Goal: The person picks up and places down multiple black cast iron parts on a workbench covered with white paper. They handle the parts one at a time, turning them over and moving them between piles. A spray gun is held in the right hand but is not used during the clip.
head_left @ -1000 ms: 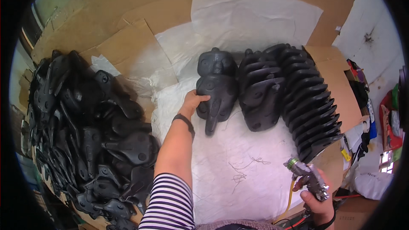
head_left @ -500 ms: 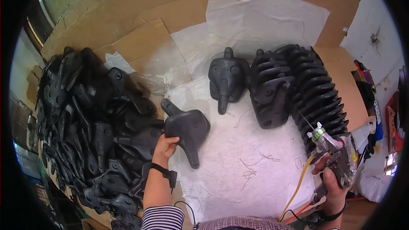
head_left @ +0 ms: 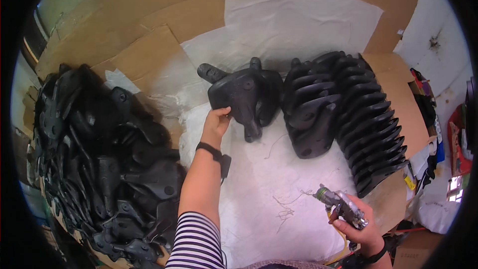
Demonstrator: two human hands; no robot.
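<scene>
Position has changed most at your left hand (head_left: 217, 122): half a second ago it held the matte black, broad-bodied moulded piece with a narrow tail (head_left: 234, 94) low, beside the heap; now that piece is up at the far part of the white sheet (head_left: 249, 194). It overlaps the similar black standing piece (head_left: 271, 92) behind it, tilted with its knobbed end toward the upper left and its tail pointing down toward you. For the work in hand, this puts it level with the set-out group, though you have not let go. Your thumb presses its near face at the left edge; the other fingers are hidden behind it. Whether the two pieces touch is hard to tell, dark on dark.

Your right hand (head_left: 362, 226) has come inward from the long overlapping row of black pieces (head_left: 368, 119). Its fingers are wrapped round the silver, paint-spattered metal spray gun with a green ring (head_left: 343, 208), nozzle toward the upper left; no mist shows.

As for containers, the brown cardboard box (head_left: 418, 249) and the white plastic bag (head_left: 437, 215) are at the lower right, their contents not visible. The loose heap of black pieces (head_left: 104, 154) lies to your left.
</scene>
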